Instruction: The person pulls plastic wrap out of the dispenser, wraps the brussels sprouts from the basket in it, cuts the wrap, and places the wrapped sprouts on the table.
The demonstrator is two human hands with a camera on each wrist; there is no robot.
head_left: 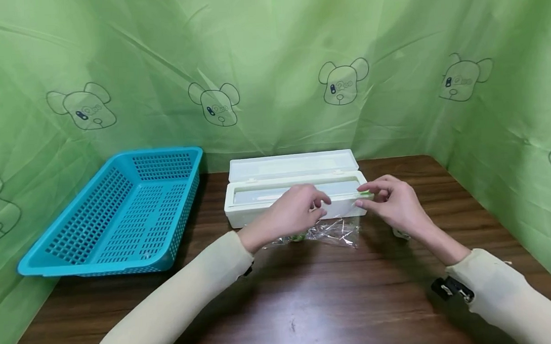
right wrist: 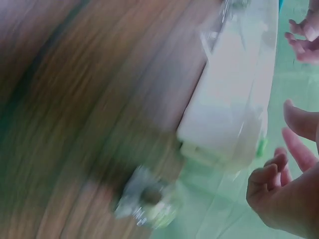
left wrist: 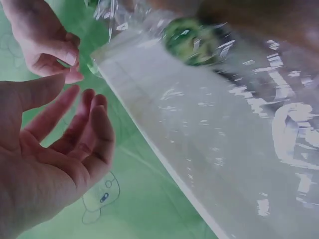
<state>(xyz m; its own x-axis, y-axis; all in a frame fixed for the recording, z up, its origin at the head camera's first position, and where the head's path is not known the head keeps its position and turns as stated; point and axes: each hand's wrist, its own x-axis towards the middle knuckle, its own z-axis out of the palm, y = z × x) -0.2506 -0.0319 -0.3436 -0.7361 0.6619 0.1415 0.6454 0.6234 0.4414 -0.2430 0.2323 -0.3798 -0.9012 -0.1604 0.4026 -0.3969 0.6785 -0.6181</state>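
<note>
A long white box (head_left: 295,212), its lid (head_left: 293,165) raised at the back, looks like a cling film dispenser. Clear plastic film (head_left: 334,233) hangs at its front. A round green-and-cream thing (left wrist: 192,41) shows through the film; its kind is unclear. My left hand (head_left: 297,206) hovers over the box's front edge, fingers loosely bent and holding nothing. By the box's right end is my right hand (head_left: 397,200), thumb and forefinger apart near a small green tab (right wrist: 261,147). In the right wrist view a gap separates those fingers from the tab.
A blue plastic basket (head_left: 177,241) stands on the left of the brown wooden table (head_left: 307,302). A small bundle in clear plastic (right wrist: 149,199) lies on the table near the box's right end, blurred. Green cloth (head_left: 275,40) with printed bear heads surrounds the table.
</note>
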